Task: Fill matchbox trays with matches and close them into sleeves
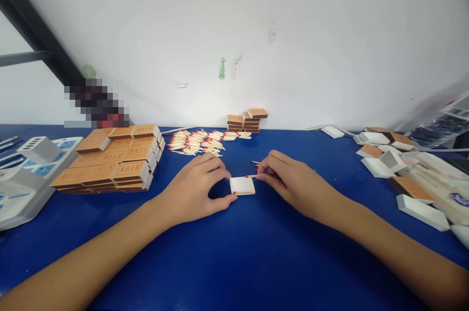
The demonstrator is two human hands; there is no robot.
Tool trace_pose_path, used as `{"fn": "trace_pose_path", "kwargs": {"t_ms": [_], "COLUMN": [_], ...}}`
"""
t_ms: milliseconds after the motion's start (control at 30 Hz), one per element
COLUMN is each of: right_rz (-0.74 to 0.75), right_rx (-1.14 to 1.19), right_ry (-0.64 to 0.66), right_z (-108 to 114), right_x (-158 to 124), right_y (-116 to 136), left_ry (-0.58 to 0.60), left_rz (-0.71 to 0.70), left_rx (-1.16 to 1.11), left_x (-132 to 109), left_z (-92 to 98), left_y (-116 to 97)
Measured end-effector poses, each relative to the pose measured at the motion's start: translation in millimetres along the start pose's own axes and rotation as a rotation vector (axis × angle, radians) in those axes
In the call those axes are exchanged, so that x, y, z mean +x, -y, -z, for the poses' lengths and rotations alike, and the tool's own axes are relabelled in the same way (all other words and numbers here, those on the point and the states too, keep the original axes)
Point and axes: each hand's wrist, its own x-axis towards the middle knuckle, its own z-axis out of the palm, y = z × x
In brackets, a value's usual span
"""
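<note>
A small white matchbox tray (242,186) lies on the blue table (242,252) between my hands. My left hand (196,186) pinches its left edge with thumb and fingers curled. My right hand (287,179) is closed on a few red-tipped matches (254,168), holding them at the tray's right edge. A loose pile of matches (200,142) lies just beyond my left hand.
A large stack of orange matchboxes (113,158) sits at the left, beside a white power strip (25,174). A small stack of boxes (247,121) stands against the wall. Empty white trays and orange sleeves (395,164) are scattered at the right.
</note>
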Motion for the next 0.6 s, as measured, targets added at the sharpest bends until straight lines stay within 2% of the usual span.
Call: {"fn": "trace_pose_path", "kwargs": {"t_ms": [133,267,367,500,600], "right_rz": [0.073,0.102,0.097,-0.032,-0.085], "right_rx": [-0.065,-0.102,-0.065,-0.078,-0.059], "right_ry": [-0.057,-0.031,-0.033,-0.071,-0.003], "right_z": [-8,-13,-8,2,3], "right_x": [-4,-7,-5,0,2], "right_y": [20,26,16,-12,-32], "left_ry": [-0.033,-0.053,-0.046,-0.028,-0.005], "left_rz": [-0.025,-0.052,-0.049,-0.029,-0.014], "left_rx": [0.031,0.043,0.037,0.017,0.003], "left_x": [2,2,1,1,1], "left_z": [0.0,0.7,0.6,0.9,2.3], "left_y": [-4,-7,-6,-3,-2]}}
